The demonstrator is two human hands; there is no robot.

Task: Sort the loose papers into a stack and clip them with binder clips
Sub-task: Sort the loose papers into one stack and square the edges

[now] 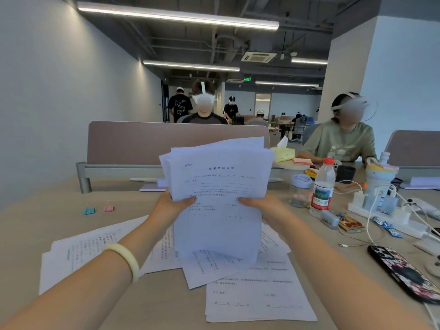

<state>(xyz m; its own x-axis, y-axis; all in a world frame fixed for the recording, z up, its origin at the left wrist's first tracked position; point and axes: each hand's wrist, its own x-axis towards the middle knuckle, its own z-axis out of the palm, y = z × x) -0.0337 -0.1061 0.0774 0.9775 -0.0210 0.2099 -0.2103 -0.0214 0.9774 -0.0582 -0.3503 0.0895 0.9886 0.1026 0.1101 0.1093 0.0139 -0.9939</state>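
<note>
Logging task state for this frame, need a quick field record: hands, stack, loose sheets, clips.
left hand: grips stack's left edge
right hand: grips stack's right edge
stack: held upright above desk, top edges uneven
loose sheets: several lie flat on desk
clips: blue clip and pink clip on desk, left, unused

I see the held stack upright above the desk centre, left hand on its left edge, right hand on its right. Loose sheets lie on the desk beneath and nearer. Two binder clips sit far left, side by side. Water bottle stands right of the stack; phone near right. Divider behind.
</note>
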